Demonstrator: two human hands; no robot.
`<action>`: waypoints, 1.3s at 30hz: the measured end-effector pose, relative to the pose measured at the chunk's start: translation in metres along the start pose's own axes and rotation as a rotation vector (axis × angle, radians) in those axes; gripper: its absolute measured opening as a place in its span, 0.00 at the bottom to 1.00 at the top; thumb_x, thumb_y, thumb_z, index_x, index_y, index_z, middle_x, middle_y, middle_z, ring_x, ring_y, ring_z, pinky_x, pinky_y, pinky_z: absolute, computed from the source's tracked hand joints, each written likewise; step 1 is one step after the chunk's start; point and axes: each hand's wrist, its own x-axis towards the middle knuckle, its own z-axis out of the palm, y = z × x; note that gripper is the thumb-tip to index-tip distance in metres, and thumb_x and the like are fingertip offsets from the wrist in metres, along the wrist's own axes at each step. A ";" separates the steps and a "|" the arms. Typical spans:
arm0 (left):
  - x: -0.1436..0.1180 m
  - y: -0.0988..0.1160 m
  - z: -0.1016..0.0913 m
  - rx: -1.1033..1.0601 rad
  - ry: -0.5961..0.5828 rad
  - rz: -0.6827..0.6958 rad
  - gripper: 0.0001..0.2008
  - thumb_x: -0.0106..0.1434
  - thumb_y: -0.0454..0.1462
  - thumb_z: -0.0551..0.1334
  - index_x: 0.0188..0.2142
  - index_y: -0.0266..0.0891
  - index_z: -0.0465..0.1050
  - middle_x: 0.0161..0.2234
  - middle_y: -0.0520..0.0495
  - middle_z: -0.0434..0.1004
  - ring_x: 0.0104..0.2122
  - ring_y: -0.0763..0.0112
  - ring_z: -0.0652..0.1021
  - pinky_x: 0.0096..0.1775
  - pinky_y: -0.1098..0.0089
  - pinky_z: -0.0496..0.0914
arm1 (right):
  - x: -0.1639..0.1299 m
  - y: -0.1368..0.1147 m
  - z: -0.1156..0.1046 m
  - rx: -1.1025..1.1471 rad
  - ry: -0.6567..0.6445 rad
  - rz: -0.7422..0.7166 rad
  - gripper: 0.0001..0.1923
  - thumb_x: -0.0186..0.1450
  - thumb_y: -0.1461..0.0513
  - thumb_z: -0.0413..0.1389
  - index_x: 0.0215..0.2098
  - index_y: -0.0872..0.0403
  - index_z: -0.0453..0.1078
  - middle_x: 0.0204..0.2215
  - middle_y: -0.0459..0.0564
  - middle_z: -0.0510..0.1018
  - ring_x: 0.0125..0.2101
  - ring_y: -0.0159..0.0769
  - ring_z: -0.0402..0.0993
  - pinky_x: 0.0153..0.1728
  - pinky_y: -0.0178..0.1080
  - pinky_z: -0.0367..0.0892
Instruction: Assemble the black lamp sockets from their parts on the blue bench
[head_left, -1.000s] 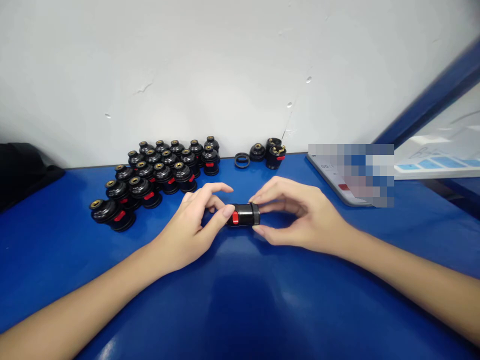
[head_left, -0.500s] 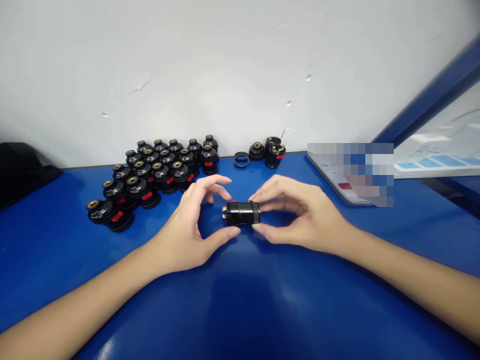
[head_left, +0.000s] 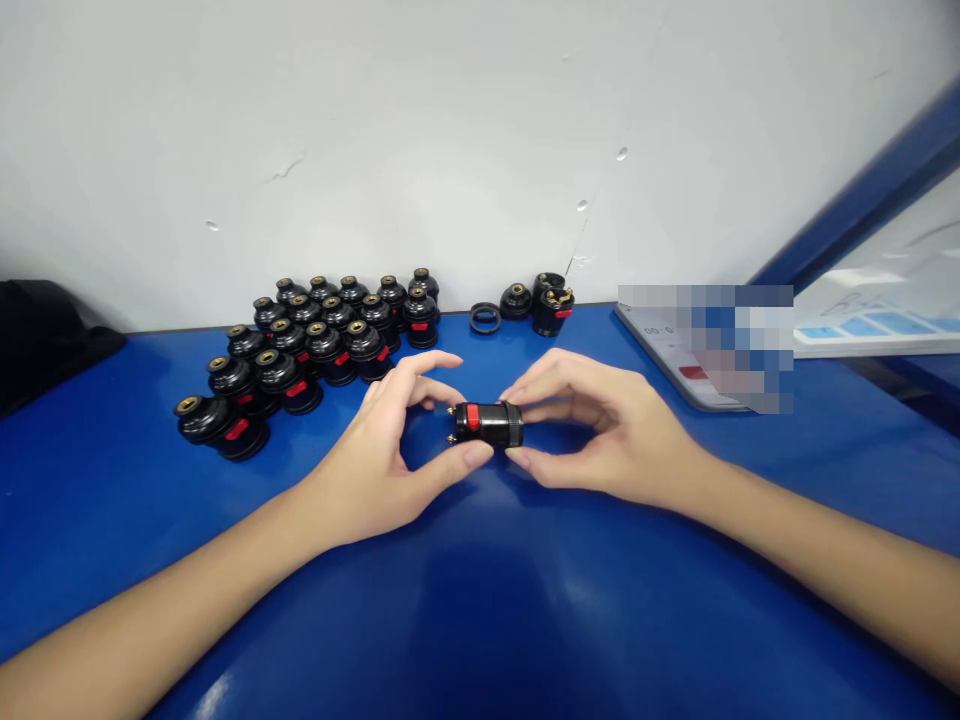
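At the desk [head_left: 480, 620], a black lamp socket [head_left: 495, 425] held sideways

Your right hand [head_left: 615, 430] pinches its ringed end between thumb and fingers. Your left hand [head_left: 375, 460] curves, unclosed, around the brass terminals [head_left: 451, 439]; whether its thumb touches the socket, I cannot tell.

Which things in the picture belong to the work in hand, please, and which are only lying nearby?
Probably belonging:
Black body with red switch, between left hand and right hand
Loose ring
Loose cap
Uncapped bodies
Capped units

Probably just lying about:
Grey device, partly pixelated
Black item, left edge; too unclear to name
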 end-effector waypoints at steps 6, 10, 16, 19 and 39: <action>0.001 -0.002 0.000 0.028 0.046 0.065 0.29 0.68 0.40 0.74 0.62 0.49 0.62 0.48 0.47 0.85 0.52 0.56 0.82 0.57 0.53 0.69 | 0.000 0.001 0.000 -0.009 -0.020 0.003 0.16 0.60 0.65 0.73 0.46 0.49 0.80 0.44 0.50 0.82 0.44 0.43 0.87 0.48 0.45 0.87; 0.000 -0.002 -0.001 0.057 0.086 0.125 0.26 0.67 0.38 0.75 0.58 0.49 0.65 0.49 0.45 0.85 0.50 0.56 0.82 0.55 0.53 0.70 | 0.000 0.000 0.000 -0.013 -0.017 0.008 0.16 0.61 0.66 0.73 0.46 0.49 0.79 0.44 0.50 0.82 0.44 0.42 0.86 0.48 0.45 0.87; 0.001 0.002 -0.002 0.112 0.046 0.031 0.27 0.69 0.47 0.72 0.63 0.48 0.69 0.50 0.45 0.84 0.52 0.54 0.79 0.58 0.51 0.68 | -0.001 0.001 0.000 -0.003 -0.020 -0.010 0.17 0.61 0.65 0.73 0.46 0.48 0.79 0.44 0.49 0.82 0.44 0.42 0.86 0.48 0.45 0.87; 0.003 0.005 -0.003 0.161 0.015 0.003 0.13 0.76 0.48 0.63 0.53 0.48 0.81 0.43 0.48 0.86 0.46 0.57 0.78 0.53 0.54 0.68 | -0.001 0.001 0.000 0.002 -0.022 0.009 0.17 0.60 0.65 0.73 0.47 0.46 0.79 0.44 0.49 0.82 0.44 0.44 0.86 0.49 0.49 0.88; 0.004 0.001 -0.007 -0.004 0.002 0.016 0.13 0.68 0.44 0.73 0.50 0.47 0.84 0.43 0.47 0.86 0.44 0.59 0.80 0.51 0.57 0.74 | -0.001 -0.002 0.002 0.029 -0.043 0.093 0.15 0.59 0.63 0.73 0.43 0.48 0.79 0.42 0.47 0.83 0.43 0.42 0.88 0.52 0.46 0.87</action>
